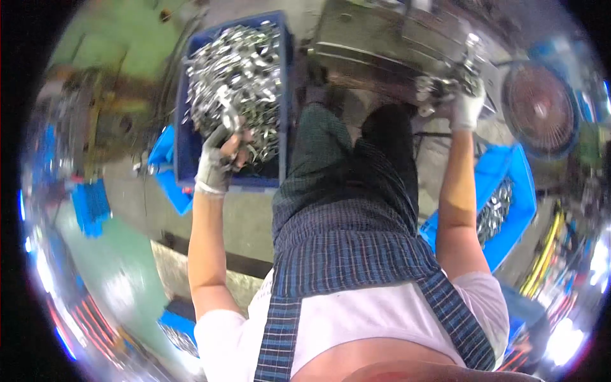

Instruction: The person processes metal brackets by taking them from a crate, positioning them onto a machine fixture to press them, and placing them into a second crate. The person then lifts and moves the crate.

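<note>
Grey floor (245, 219). Left hand (219, 159): fingers closed on shiny metal pieces (227, 113) over a heaped blue bin (287, 95). Right hand (468, 107) at metal parts (433, 91), grip unclear, beside steel counter (356, 30). Fan (540, 109) far right.

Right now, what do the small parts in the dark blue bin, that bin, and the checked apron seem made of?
Small parts: probably metal, shiny, from their bright silvery glints.
Dark blue bin: likely plastic, fairly smooth, given its even colour.
Checked apron: apparently woven cloth, matt, showing soft gathers.
</note>
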Available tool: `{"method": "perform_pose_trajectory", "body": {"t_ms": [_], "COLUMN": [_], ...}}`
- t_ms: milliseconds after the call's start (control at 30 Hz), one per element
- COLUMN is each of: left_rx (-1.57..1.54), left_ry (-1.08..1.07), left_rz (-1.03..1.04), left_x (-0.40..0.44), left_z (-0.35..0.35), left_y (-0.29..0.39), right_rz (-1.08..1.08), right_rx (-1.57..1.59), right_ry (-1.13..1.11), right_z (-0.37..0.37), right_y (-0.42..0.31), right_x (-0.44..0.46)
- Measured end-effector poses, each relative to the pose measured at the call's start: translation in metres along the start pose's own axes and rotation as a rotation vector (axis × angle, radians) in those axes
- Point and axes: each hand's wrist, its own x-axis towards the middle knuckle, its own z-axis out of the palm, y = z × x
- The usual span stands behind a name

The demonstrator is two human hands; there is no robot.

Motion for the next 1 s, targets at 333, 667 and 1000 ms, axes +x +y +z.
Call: {"method": "perform_pose_trajectory", "body": {"t_ms": [333, 667, 1000], "left_rx": [0.292, 1.341, 1.704], "left_ry": [-0.004, 0.038, -0.069], "left_rz": [-0.016, 0.620, 0.658], "left_x": [-0.017, -0.027, -0.031], "left_z": [-0.016, 0.014, 0.015], "left_y": [0.017, 0.016, -0.004], "right_rz": [-0.868, 0.035, 0.695], "right_rx": [-0.496, 0.063, 0.310], "right_ry": [-0.197, -0.942, -1.094], "right_z": [0.010, 0.117, 0.153], "right_y": [-0.073, -0.058, -0.049], "right_x": [-0.038, -0.136, -0.184]}}
